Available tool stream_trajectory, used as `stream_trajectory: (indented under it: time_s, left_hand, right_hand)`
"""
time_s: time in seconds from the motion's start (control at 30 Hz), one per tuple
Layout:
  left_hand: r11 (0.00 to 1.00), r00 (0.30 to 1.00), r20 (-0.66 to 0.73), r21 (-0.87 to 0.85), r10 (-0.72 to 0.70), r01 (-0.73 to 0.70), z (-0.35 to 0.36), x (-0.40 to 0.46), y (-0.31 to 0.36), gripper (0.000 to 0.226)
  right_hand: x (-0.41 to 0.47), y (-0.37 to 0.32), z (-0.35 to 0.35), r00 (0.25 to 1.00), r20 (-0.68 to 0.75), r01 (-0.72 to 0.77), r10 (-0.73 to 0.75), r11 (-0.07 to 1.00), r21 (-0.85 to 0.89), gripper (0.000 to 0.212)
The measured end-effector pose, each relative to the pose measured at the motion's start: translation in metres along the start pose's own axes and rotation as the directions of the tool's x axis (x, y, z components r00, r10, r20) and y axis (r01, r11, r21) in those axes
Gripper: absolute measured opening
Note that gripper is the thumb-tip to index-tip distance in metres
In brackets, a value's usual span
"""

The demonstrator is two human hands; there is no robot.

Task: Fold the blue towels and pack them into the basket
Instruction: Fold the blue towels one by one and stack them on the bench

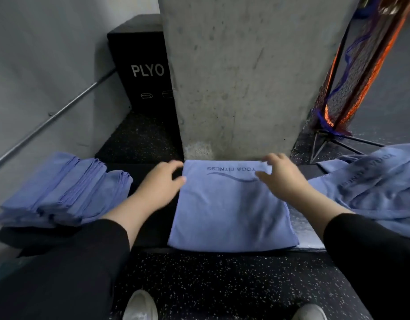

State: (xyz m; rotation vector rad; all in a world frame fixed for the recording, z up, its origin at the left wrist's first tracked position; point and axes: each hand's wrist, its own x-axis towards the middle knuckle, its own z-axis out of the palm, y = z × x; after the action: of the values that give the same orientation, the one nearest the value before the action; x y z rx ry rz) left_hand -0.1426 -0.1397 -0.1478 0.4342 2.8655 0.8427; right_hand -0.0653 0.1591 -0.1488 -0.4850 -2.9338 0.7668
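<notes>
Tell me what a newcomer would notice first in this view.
The half-folded towel lies in the centre, printed side up, with the left hand at its far left corner and the right hand pinching its far right edge. A folded stack sits at the left, and an unfolded pile at the right. Behind stands a concrete pillar, with a black PLYO box to its left.

The black box (139, 65) says "PLYO" in white; the folded towel (231, 209) reads "YOGA FITNESS" (upside down from here), and the rumpled towel (379, 181) probably matches.
</notes>
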Motion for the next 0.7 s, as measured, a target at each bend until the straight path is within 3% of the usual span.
stream_trajectory:
  time_s: [0.07,0.13,0.27,0.37,0.6,0.7]
  left_hand:
    - [0.964,0.974,0.205,0.228,0.091,-0.138,0.016,-0.010,-0.005,0.045]
    - [0.932,0.950,0.303,0.319,0.072,-0.172,0.029,-0.019,-0.010,0.049]
    - [0.889,0.950,0.296,0.401,0.104,-0.222,0.043,-0.021,-0.022,0.056]
    - [0.879,0.953,0.288,0.427,0.090,-0.212,0.044,-0.016,-0.023,0.056]
    - [0.848,0.973,0.229,0.510,0.029,-0.145,0.050,0.001,-0.019,0.055]
    - [0.841,0.976,0.170,0.500,0.138,-0.206,0.051,-0.004,-0.014,0.054]
  right_hand:
    - [-0.010,0.004,0.013,0.990,0.137,0.053,-0.044,0.997,-0.062,0.045]
    - [-0.022,0.012,0.022,0.969,0.240,0.090,-0.064,0.991,-0.101,0.050]
    - [-0.040,0.037,0.026,0.953,0.243,0.211,-0.180,0.972,-0.106,0.060]
    - [-0.047,0.049,0.038,0.912,0.337,0.321,-0.235,0.919,-0.227,0.073]
    - [-0.018,0.050,0.047,0.914,0.361,0.323,-0.187,0.873,-0.365,0.069]
    - [-0.007,0.047,0.049,0.929,0.328,0.294,-0.172,0.882,-0.369,0.066]
